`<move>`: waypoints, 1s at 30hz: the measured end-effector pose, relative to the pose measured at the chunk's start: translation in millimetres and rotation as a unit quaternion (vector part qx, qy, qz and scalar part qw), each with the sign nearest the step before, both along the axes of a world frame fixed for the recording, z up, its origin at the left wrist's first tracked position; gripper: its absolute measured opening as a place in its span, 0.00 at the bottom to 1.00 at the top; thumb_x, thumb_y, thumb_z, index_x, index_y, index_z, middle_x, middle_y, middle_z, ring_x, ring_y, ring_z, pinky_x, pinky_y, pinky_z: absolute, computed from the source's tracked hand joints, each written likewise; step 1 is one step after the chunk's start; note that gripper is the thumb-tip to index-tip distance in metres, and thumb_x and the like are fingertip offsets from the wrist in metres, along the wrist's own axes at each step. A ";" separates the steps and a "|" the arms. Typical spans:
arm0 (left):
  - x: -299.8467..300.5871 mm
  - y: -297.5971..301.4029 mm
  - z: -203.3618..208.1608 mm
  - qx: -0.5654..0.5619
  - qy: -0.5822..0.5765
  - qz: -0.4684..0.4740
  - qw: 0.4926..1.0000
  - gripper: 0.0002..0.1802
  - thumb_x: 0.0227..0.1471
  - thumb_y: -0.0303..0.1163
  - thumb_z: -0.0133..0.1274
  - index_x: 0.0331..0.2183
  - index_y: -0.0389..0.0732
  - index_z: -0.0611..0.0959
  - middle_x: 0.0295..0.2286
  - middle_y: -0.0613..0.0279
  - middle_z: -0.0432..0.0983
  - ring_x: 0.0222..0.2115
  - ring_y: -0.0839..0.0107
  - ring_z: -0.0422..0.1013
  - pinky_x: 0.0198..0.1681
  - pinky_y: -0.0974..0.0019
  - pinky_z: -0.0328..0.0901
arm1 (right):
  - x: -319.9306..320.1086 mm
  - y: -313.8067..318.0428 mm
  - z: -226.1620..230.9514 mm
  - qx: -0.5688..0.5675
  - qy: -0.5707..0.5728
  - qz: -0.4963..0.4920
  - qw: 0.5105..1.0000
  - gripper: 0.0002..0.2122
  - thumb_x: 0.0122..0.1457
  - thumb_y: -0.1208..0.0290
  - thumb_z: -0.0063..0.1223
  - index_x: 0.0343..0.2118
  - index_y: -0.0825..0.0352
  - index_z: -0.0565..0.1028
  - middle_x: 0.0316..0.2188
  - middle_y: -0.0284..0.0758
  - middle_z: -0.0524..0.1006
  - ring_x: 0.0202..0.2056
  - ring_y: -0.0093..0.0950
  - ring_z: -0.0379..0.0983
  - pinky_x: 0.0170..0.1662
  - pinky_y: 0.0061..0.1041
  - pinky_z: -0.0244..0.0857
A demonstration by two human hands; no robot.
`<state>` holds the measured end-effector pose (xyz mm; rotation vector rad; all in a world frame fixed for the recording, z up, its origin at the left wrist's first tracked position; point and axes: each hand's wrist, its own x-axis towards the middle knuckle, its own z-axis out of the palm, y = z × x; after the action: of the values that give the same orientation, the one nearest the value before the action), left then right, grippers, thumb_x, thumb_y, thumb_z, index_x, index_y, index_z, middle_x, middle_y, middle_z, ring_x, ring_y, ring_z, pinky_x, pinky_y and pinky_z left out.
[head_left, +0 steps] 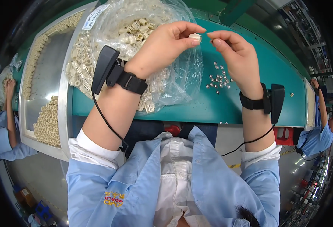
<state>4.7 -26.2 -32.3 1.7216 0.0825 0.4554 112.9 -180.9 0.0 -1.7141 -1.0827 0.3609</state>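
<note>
My left hand (pixel 169 39) pinches a small cream plastic housing (pixel 195 37) between thumb and fingertips, above the green table. Close to its right, my right hand (pixel 237 56) is closed in a pinch. Whatever its fingertips hold, if anything, is too small to make out. The two hands are a short gap apart. Below my right hand lies a loose cluster of several small shiny metal pieces (pixel 220 80). Beneath my left hand and forearm, a clear plastic bag (pixel 181 89) spreads open with many more cream housings (pixel 138 29) in it.
A metal-edged tray (pixel 65 94) on the left has cream parts (pixel 48 125) stacked in its near corner and along its far side. One small piece (pixel 291 94) lies at the right of the green table (pixel 257 106). Other people work at both sides.
</note>
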 end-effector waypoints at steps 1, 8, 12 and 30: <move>0.7 -2.2 0.0 -0.045 -0.016 -0.003 0.999 0.10 0.48 0.27 0.52 0.35 0.36 0.77 0.27 0.67 0.73 0.28 0.80 0.68 0.34 0.77 0.64 | 3.0 4.7 -1.9 0.022 0.041 0.027 0.999 0.07 0.56 0.75 0.49 0.37 0.70 0.73 0.30 0.29 0.73 0.31 0.17 0.67 0.37 0.15 0.62; -0.5 -10.1 5.1 -0.119 -0.014 -0.032 0.992 0.10 0.50 0.27 0.50 0.36 0.34 0.74 0.29 0.66 0.73 0.30 0.79 0.68 0.35 0.76 0.64 | 2.0 6.2 -14.0 0.098 0.179 0.071 0.976 0.12 0.55 0.74 0.50 0.42 0.70 0.70 0.31 0.29 0.72 0.33 0.16 0.67 0.39 0.15 0.62; -3.8 -14.0 7.4 -0.119 -0.005 -0.070 0.990 0.10 0.50 0.26 0.50 0.36 0.35 0.73 0.30 0.66 0.72 0.31 0.79 0.68 0.36 0.76 0.64 | -2.7 0.0 -14.1 0.111 0.212 0.074 0.968 0.13 0.55 0.74 0.51 0.43 0.70 0.68 0.32 0.29 0.72 0.34 0.16 0.67 0.39 0.14 0.62; -14.7 -13.0 6.3 -0.174 -0.082 -0.160 0.968 0.10 0.50 0.26 0.51 0.36 0.37 0.71 0.32 0.64 0.71 0.35 0.77 0.68 0.40 0.74 0.64 | -12.3 -9.8 -12.0 0.080 0.364 0.199 0.907 0.17 0.56 0.66 0.50 0.47 0.67 0.65 0.38 0.28 0.69 0.37 0.15 0.64 0.40 0.14 0.58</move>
<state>-10.0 -39.2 -26.0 1.3169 -0.2210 0.3182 100.5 -190.7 -12.0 -1.0448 -0.8487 1.0464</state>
